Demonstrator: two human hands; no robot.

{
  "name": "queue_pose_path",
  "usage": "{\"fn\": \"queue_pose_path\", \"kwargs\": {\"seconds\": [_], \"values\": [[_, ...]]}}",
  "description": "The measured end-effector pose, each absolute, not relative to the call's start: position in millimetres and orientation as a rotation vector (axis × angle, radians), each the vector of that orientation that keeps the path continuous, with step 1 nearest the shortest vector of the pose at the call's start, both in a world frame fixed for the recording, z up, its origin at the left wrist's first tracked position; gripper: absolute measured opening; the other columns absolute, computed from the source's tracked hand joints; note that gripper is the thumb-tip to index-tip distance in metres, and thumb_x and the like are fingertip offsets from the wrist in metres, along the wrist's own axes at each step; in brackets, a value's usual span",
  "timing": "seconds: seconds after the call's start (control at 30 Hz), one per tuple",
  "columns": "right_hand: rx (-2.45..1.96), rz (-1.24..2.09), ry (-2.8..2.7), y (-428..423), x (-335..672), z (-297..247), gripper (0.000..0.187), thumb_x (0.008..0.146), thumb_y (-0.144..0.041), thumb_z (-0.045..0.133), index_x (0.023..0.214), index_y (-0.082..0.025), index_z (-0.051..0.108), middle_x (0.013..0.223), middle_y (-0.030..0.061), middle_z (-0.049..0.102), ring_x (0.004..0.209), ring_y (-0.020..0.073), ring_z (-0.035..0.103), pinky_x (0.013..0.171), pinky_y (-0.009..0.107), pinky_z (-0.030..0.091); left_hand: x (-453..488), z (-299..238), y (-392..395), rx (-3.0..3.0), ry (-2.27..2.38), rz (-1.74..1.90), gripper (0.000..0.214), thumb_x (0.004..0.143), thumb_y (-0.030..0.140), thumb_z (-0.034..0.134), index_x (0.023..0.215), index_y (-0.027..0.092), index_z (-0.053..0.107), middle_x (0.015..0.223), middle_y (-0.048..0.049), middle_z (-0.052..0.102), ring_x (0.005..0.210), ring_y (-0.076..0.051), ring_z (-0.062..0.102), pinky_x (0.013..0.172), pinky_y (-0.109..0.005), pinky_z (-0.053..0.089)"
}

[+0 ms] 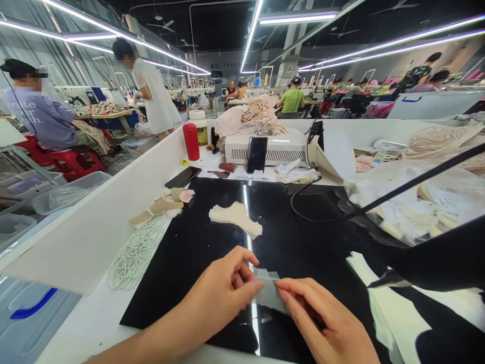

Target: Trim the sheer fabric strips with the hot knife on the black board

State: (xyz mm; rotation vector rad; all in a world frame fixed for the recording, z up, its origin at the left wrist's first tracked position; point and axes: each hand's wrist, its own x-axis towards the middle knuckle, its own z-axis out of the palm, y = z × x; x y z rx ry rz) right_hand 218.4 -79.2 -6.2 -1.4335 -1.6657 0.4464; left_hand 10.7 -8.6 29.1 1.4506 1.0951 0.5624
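Observation:
My left hand [222,290] and my right hand [326,323] meet low over the glossy black worktop [303,237]. Both pinch a small pale translucent piece of fabric [268,293] between thumb and fingers, the left at its left edge, the right at its right edge. A little beyond them lies a stack of cream fabric pieces [235,217] on the black surface.
A beige strap piece [159,207] and a heap of white elastic loops [134,253] lie left. A phone [183,177], red bottle [191,141], white machine box [276,146] and upright phone [256,154] stand behind. A clear bag of cream pieces [420,202] sits right, crossed by a black cable [397,189]. Other people work beyond.

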Motion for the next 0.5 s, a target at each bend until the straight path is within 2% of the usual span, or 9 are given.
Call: {"fn": "queue_pose_path", "kwargs": {"seconds": [0.13, 0.3, 0.5], "values": [[-1.416, 0.225, -1.916, -73.0, 222.4, -13.4, 0.025, 0.114, -0.038, 0.05, 0.122, -0.03, 0.073, 0.106, 0.0013, 0.076, 0.09, 0.0166, 0.077, 0.082, 0.021, 0.061, 7.3, 28.3, -10.5, 1.918, 1.229, 0.521, 0.005, 0.098, 0.027, 0.063, 0.098, 0.022, 0.06, 0.078, 0.0065, 0.062, 0.063, -0.011, 0.053, 0.061, -0.024, 0.038], [-1.414, -0.105, -2.132, -68.5, 227.2, -17.8, 0.032, 0.116, -0.034, 0.042, 0.126, -0.027, 0.072, 0.101, 0.0034, 0.076, 0.082, 0.0178, 0.074, 0.075, 0.026, 0.063, 6.6, 16.5, -14.0, 2.414, 1.232, 0.503, 0.015, 0.105, 0.02, 0.055, 0.091, 0.021, 0.061, 0.082, 0.0033, 0.064, 0.068, -0.014, 0.06, 0.063, -0.028, 0.037], [-1.348, -0.158, -2.369, -66.7, 236.5, -22.8, 0.036, 0.115, -0.023, 0.04, 0.131, -0.019, 0.071, 0.1, 0.0064, 0.077, 0.078, 0.0183, 0.071, 0.072, 0.029, 0.06, 6.7, 11.0, -16.3, 2.492, 1.225, 0.41, 0.021, 0.107, 0.019, 0.053, 0.088, 0.02, 0.062, 0.08, 0.0026, 0.063, 0.066, -0.015, 0.061, 0.06, -0.029, 0.036]]}}
